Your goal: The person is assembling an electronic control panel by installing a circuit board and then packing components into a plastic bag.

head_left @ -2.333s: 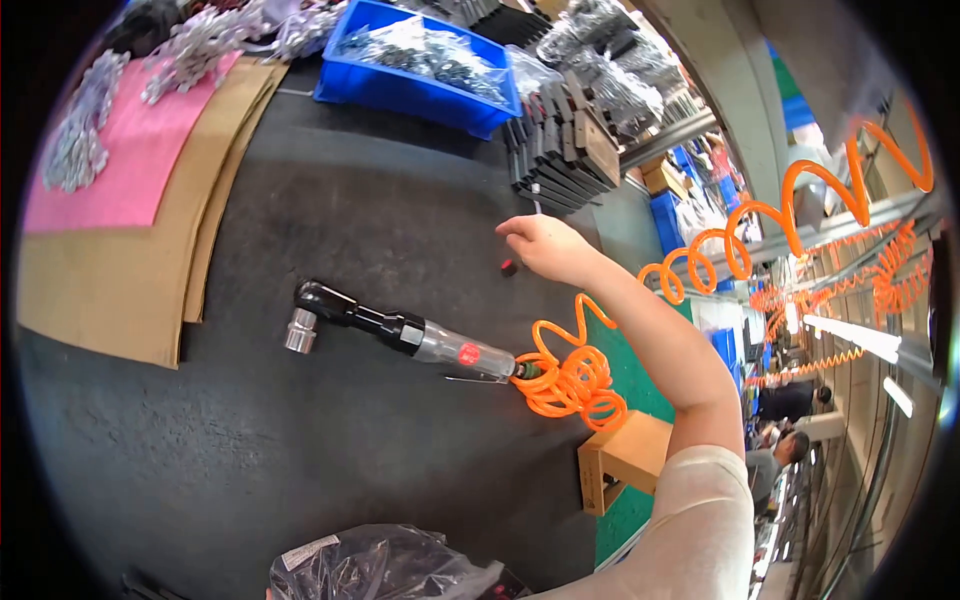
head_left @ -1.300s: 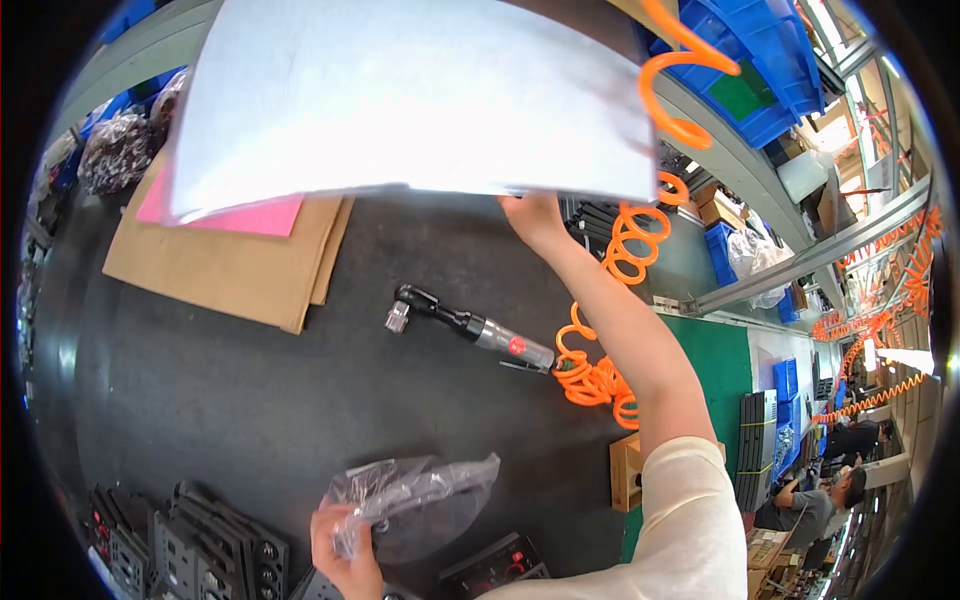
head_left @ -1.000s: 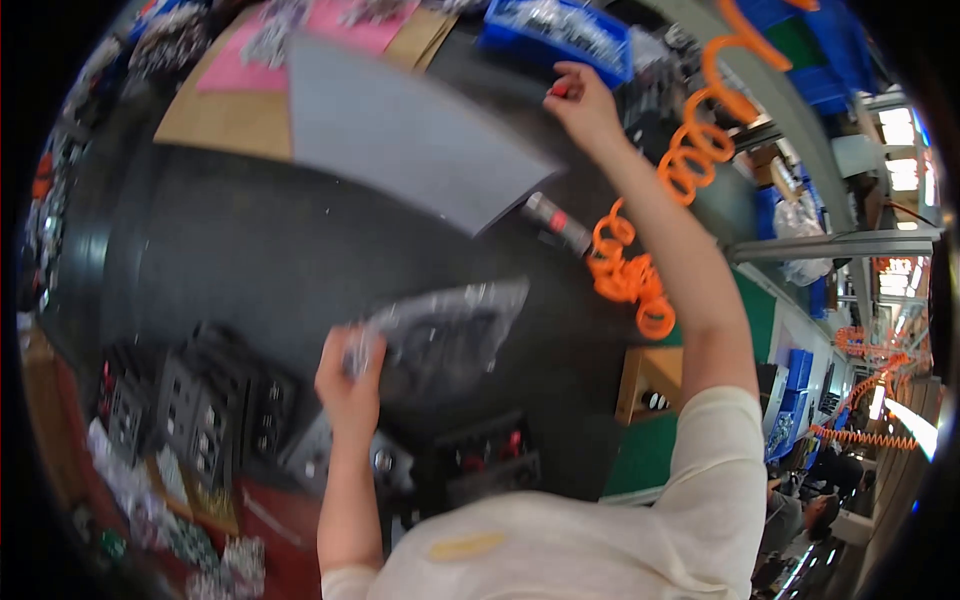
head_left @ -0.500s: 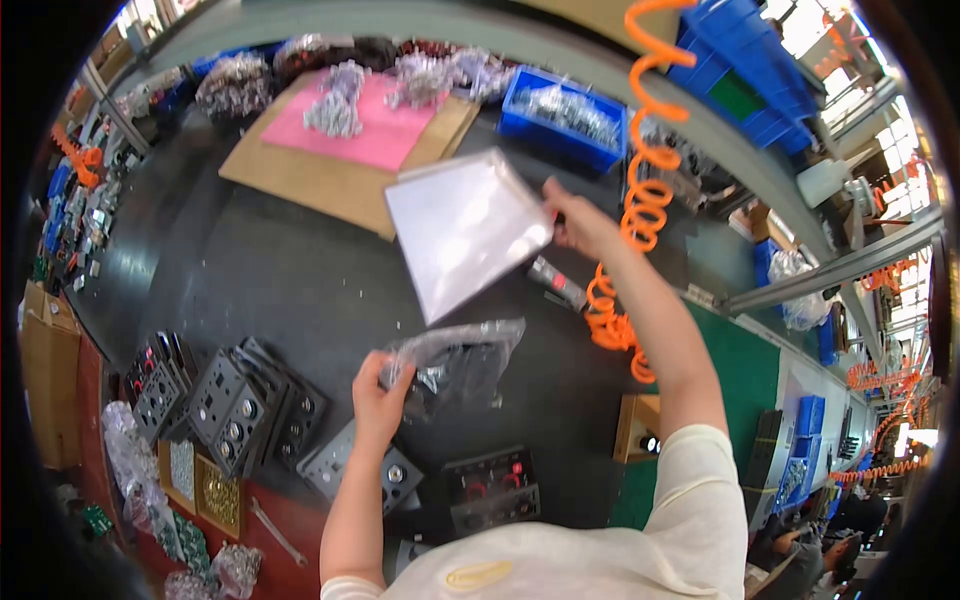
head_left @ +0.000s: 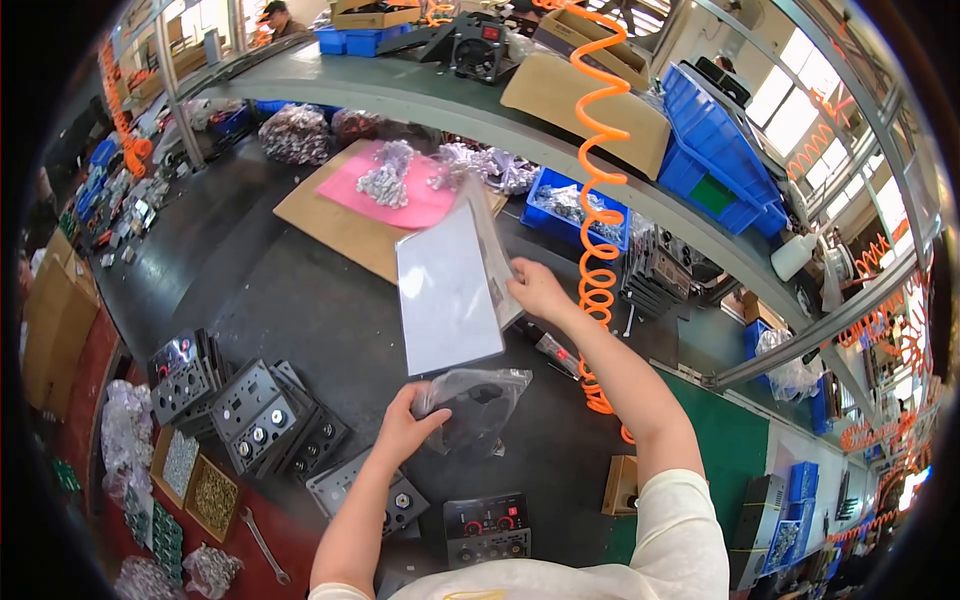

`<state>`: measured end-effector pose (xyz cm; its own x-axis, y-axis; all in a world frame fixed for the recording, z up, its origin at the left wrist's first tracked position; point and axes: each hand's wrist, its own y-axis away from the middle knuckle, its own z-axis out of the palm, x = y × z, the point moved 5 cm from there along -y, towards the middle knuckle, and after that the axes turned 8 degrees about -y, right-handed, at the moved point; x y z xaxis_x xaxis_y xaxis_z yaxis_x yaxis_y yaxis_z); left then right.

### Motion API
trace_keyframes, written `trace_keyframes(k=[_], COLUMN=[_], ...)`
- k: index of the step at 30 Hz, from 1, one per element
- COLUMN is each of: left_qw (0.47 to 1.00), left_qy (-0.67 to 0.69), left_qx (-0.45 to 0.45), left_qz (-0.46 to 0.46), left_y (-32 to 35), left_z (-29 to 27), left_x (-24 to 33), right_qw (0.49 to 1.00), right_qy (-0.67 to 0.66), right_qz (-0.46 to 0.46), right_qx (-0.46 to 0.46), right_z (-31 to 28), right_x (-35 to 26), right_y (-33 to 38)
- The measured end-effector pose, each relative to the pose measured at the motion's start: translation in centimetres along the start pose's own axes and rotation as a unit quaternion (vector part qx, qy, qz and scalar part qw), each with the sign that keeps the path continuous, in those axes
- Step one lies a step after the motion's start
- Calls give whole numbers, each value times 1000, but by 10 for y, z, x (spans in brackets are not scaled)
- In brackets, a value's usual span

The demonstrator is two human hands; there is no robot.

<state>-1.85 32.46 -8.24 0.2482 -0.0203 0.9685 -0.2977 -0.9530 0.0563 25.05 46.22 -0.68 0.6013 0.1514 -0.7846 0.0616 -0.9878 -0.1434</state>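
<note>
Hands: both are raised over the dark bench (head_left: 250,300) at the middle of the frame.
Right hand (head_left: 538,292): just right of centre, fingers closed on the right edge of a flat grey sheet (head_left: 447,295), pinching it.
Grey sheet: held up and tilted at centre frame, its lower edge just above the bag in the other hand.
Left hand (head_left: 408,425): below centre, fingers curled tight on the left end of a clear plastic bag (head_left: 478,408) with a dark part inside.
Plastic bag: hangs crumpled to the right of that hand, lifted off the bench.
Orange coiled hose (head_left: 598,240): runs from the top of the frame down past the right forearm.
Black panels (head_left: 250,410): stacked in a row at lower left, knobs and sockets on their faces.
Pink sheet (head_left: 400,195): lies on brown cardboard at upper centre, with bagged metal parts on it.
Blue bin (head_left: 575,210): just right of the pink sheet, near the hose.
Wrench (head_left: 262,545): on the red mat at the lower left.
</note>
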Motion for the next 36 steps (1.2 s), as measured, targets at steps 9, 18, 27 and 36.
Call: trace_keyframes(k=[9, 18, 27, 36], left_qw=[960, 964, 784, 726], left_qy=[209, 185, 605, 683], left_qx=[58, 0, -54, -49], left_qz=[-178, -192, -132, -64], left_y=[-60, -105, -126, -125], left_z=[-63, -61, -43, -82], left_x=[-38, -41, -51, -44], right_qw=[985, 958, 909, 917], right_qy=[-117, -138, 334, 253], right_qz=[32, 163, -90, 42], right_qx=[-124, -193, -234, -305], right_z=[39, 115, 172, 181], right_x=[-35, -79, -112, -69], right_y=[-6, -23, -2, -15])
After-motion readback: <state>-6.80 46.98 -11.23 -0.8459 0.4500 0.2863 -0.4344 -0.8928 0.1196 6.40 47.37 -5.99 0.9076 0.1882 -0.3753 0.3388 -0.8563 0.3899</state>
